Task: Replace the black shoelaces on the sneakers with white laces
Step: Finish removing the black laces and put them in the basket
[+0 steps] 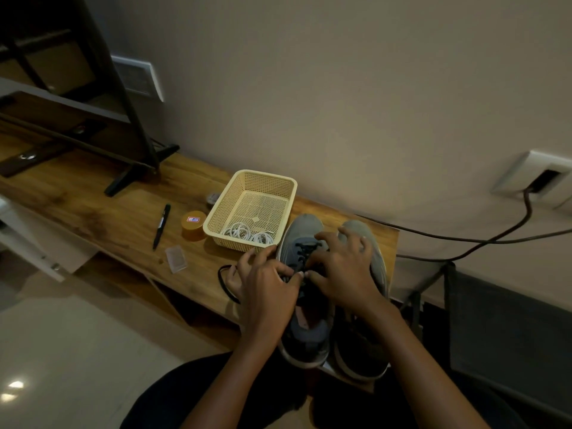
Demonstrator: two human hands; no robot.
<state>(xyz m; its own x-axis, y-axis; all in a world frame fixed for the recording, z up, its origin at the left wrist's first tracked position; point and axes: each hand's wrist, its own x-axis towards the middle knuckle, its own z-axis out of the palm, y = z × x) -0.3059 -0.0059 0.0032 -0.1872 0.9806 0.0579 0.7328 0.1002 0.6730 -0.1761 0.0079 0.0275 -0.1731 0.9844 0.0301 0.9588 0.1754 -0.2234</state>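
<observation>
**Both hands at the lacing of one sneaker**

The left hand (266, 283) is curled at the lacing with its thumb tip against the right thumb. It grips the black lace (223, 284), one loop of which bows out to that hand's left over the table edge. The right hand (343, 274) lies across both shoes, its fingers spread and bent and its thumb at the eyelets. Whether it pinches the lace cannot be told.

Two grey sneakers stand side by side on the wooden table (123, 205), toes toward the wall. The left sneaker (301, 226) still carries black lacing. The right sneaker (362, 360) has its tongue and eyelets hidden under the right wrist, so its lacing cannot be seen.

Just beside the toes sits one cream basket (213, 224) holding two coils of white laces (238, 232) in its near corner. Left of it are one orange lid (193, 224), one black pen (161, 226) and one small clear packet (176, 257). A grey object (213, 199) behind the basket is mostly hidden and too dim to identify.
</observation>
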